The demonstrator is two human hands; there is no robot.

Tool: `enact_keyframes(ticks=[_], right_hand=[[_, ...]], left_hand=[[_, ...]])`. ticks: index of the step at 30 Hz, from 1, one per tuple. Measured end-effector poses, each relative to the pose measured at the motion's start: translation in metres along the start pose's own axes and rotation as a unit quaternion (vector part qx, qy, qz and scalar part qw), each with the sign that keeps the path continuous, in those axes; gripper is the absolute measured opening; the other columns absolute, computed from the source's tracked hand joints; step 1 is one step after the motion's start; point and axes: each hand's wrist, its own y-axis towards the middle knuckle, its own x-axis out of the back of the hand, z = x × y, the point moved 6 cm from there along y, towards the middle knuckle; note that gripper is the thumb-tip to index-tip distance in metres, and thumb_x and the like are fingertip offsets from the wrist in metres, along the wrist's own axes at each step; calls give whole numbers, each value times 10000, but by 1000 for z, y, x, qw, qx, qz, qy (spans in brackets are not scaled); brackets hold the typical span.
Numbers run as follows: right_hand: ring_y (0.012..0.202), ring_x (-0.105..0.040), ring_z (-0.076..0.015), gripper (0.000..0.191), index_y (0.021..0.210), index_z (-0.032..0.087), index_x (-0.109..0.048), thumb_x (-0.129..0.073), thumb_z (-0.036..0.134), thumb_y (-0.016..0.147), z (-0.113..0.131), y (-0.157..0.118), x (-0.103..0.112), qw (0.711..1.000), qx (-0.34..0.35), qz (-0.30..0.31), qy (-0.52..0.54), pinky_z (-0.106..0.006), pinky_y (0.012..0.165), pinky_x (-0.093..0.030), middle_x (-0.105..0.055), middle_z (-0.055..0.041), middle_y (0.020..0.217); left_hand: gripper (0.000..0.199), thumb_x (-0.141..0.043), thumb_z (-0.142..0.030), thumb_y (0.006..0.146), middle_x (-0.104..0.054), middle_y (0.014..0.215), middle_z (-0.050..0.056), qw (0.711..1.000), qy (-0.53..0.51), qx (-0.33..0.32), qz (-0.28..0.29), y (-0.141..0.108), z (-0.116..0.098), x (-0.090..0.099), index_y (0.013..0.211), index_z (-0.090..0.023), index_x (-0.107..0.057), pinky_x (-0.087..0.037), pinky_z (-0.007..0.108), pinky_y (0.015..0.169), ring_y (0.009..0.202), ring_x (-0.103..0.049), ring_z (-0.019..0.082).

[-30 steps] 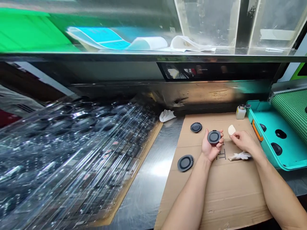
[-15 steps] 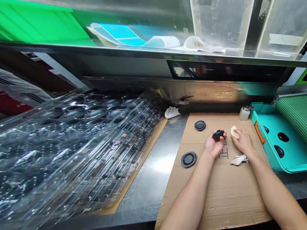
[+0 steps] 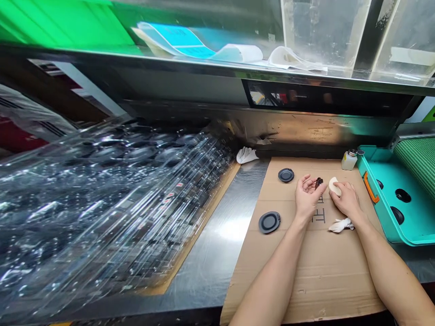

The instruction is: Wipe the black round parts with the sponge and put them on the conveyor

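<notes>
My left hand (image 3: 307,201) grips a small black part (image 3: 318,182) between thumb and fingers; the part is turned on edge and mostly hidden. Just to its right, my right hand (image 3: 348,199) pinches a folded cream-coloured pad (image 3: 333,185), apart from the black part. Both hands are over a cardboard sheet (image 3: 306,271). Left of them on the cardboard lie a round black lid-like piece (image 3: 286,175) and, nearer me, a second black piece (image 3: 269,222). A crumpled white cloth or glove (image 3: 340,225) rests below my right hand.
A white bottle (image 3: 349,160) stands at the cardboard's back right corner. Right of it sits a teal bin (image 3: 413,242) with several black pieces, beside a green belt (image 3: 419,156). Stacked clear plastic trays (image 3: 112,217) fill the left. A metal shelf (image 3: 204,65) overhangs the back.
My left hand has turned the black part on edge, bringing it closer to the pad. My right hand keeps its hold on the pad. The view has shifted slightly.
</notes>
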Motion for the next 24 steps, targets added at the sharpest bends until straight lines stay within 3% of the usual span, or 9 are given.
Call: enact_keyframes(ticks=[3, 6, 10, 16, 19, 21, 24], right_hand=[[1129, -527, -273, 383, 1265, 199, -649, -549, 359, 931, 0, 0, 1, 1000, 1, 5, 0, -374, 1000, -396, -623, -116, 1190], [1130, -524, -279, 398, 1278, 193, -642, -550, 311, 910, 0, 0, 2, 1000, 1, 9, 3, -369, 990, -399, -625, -116, 1185], [1133, -523, -285, 403, 1274, 198, -644, -548, 312, 900, 0, 1, 2, 1000, 5, 17, 7, -380, 994, -398, -623, -119, 1193], [1138, -525, -284, 399, 1270, 190, -647, -552, 317, 903, 1, 1, 3, 1000, 6, 17, 2, -377, 992, -403, -620, -123, 1227], [1120, -534, -281, 379, 1260, 204, -651, -550, 343, 922, 1, 0, 4, 1000, 9, 12, -4, -380, 981, -407, -631, -122, 1196], [1113, -540, -280, 376, 1254, 212, -653, -555, 377, 930, 0, 0, 3, 1000, 13, 6, -8, -379, 981, -407, -635, -117, 1178], [1114, -545, -283, 391, 1249, 211, -656, -572, 412, 924, -7, 1, 0, 1000, 20, -3, -14, -383, 994, -402, -632, -116, 1180]], left_hand=[[766, -911, -279, 619, -639, 1231, 112, 983, 139, -116, 19, -11, -13, -6, 1287, -244, -537, -425, 371, 1034, 1174, -570, 248], [732, -882, -288, 657, -632, 1256, 129, 966, 194, -162, 50, -19, -17, -11, 1308, -245, -550, -322, 438, 1143, 1272, -488, 297], [731, -875, -317, 662, -627, 1272, 138, 969, 191, -148, 61, -21, -16, -14, 1315, -253, -552, -304, 473, 1157, 1303, -447, 328], [666, -893, -257, 623, -654, 1228, 124, 973, 161, -157, 48, -23, -22, -14, 1231, -252, -621, -344, 437, 1118, 1236, -487, 313], [344, -850, -262, 681, -690, 1051, 112, 978, 156, -125, 54, -16, -12, -9, 997, -248, -717, -392, 404, 1037, 1133, -546, 311], [79, -749, -305, 802, -667, 868, 102, 961, 241, -118, 71, -9, -1, -5, 816, -238, -708, -400, 397, 992, 1033, -575, 299], [195, -597, -335, 919, -637, 883, 129, 875, 455, -148, 75, -1, 9, -1, 793, -214, -683, -395, 424, 975, 1030, -552, 302]])
